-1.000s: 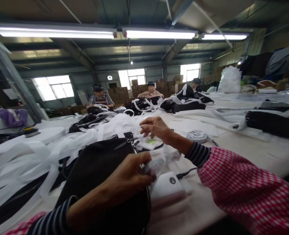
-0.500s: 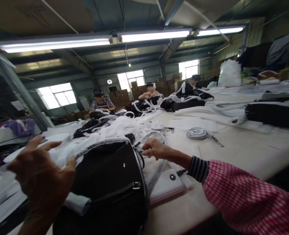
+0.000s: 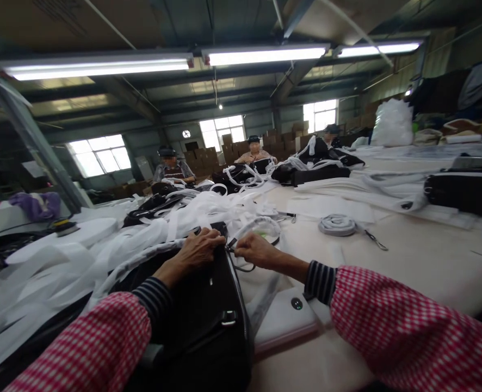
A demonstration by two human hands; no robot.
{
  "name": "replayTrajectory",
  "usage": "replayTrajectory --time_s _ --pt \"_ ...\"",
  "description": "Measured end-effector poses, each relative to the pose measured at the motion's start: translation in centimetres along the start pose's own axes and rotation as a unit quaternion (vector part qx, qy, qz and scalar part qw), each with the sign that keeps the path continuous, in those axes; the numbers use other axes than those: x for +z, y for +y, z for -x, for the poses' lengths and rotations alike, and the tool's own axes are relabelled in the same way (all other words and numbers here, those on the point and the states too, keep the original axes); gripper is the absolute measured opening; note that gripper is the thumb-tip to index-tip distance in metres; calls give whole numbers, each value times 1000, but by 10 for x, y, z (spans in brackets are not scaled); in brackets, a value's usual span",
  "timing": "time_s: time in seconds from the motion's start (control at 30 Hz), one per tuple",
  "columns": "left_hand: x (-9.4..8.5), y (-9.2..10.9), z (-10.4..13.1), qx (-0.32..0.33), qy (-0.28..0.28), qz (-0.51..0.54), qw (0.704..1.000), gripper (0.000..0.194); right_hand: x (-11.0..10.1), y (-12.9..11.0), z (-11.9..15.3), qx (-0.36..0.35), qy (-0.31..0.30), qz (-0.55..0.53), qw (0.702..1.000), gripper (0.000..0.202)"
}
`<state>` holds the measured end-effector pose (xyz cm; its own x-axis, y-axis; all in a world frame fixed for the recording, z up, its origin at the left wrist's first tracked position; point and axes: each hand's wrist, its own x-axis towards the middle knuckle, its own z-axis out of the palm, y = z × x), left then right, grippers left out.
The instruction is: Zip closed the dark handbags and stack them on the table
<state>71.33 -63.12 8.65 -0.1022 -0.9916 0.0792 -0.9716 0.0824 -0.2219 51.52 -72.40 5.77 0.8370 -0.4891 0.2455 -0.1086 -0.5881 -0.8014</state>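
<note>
Under long tube lights, a pale table [image 3: 420, 267] runs away toward co-workers seated beyond its far edge, with loose white strips [image 3: 57, 267] heaped along its left side. At the near edge lies a black bag [image 3: 200, 305], with a white case [image 3: 284, 313] just beside it on the right. The left hand [image 3: 198, 247] rests on the bag's top, its fingers close together and bent over the upper right corner; whether they grip the fabric I cannot tell. The right hand [image 3: 257, 251] is curled at that same corner, thumb and fingertips apparently pinching a small dark fitting [image 3: 230, 245]. The bag looks soft and fairly light, likely to sag or slide if pulled from one side only, so the firm corner and seamed edge seem the best hold; the small fitting probably calls for a fingertip pinch, being hard and easily slipped.
</note>
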Motion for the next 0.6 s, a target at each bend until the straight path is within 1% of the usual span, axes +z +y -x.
replayTrajectory --time_s 0.1,0.2,0.3,0.4,0.43,0.5,0.53,0.57,0.6 --pt "3 -1 3 -19 29 9 999 41 0 -10 8 -6 -42 -40 998 27" --pt "-1 -4 5 -31 45 32 998 38 -5 -27 33 -22 -80 -54 995 26" --pt "-2 -12 8 -42 60 59 996 33 -13 -47 79 -42 -133 -56 989 25" --pt "-3 -19 11 -54 76 80 992 24 -23 -65 138 -35 -231 -74 970 17" --pt "-4 -19 12 -53 79 86 992 22 -26 -71 156 -23 -248 -69 966 16" --pt "-9 -13 15 -39 79 94 992 24 -31 -78 182 4 -260 -58 964 16" --pt "-12 -6 16 -25 78 94 992 28 -34 -80 189 17 -251 -57 966 17" --pt "-15 3 18 -3 77 88 993 33 -36 -80 190 26 -246 -67 967 16" --pt "-18 14 20 30 72 80 994 37 -38 -79 185 30 -245 -89 965 16"
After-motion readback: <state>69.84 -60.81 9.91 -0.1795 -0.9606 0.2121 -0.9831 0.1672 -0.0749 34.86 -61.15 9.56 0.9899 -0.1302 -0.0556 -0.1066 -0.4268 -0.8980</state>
